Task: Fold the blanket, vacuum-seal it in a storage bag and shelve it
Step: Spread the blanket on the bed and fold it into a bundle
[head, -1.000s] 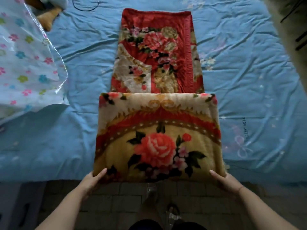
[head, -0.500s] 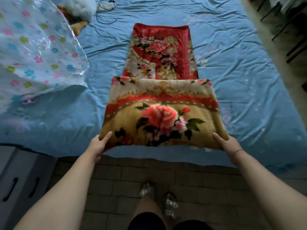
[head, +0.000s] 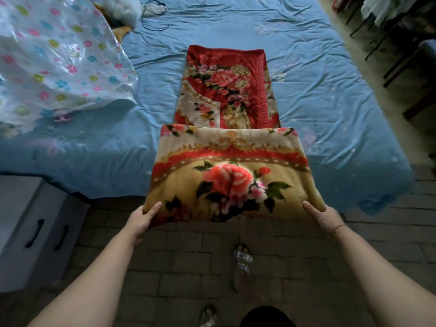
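At the bed's near edge, the blanket point(head: 231, 166) lies lengthwise on the blue sheet point(head: 330, 90) — its thick folded end overhangs the floor; left hand point(head: 141, 219) grips the near-left corner, thumb on top, fingers beneath; right hand point(head: 324, 217) likewise grips the near-right corner; flower-print storage bag point(head: 59, 62) — far left, on the sheet.

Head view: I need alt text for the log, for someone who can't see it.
The left hand and right hand grip the near corners of a half-folded floral blanket on a blue bed; its far end lies flat. A flower-print plastic bag lies on the bed to the left.
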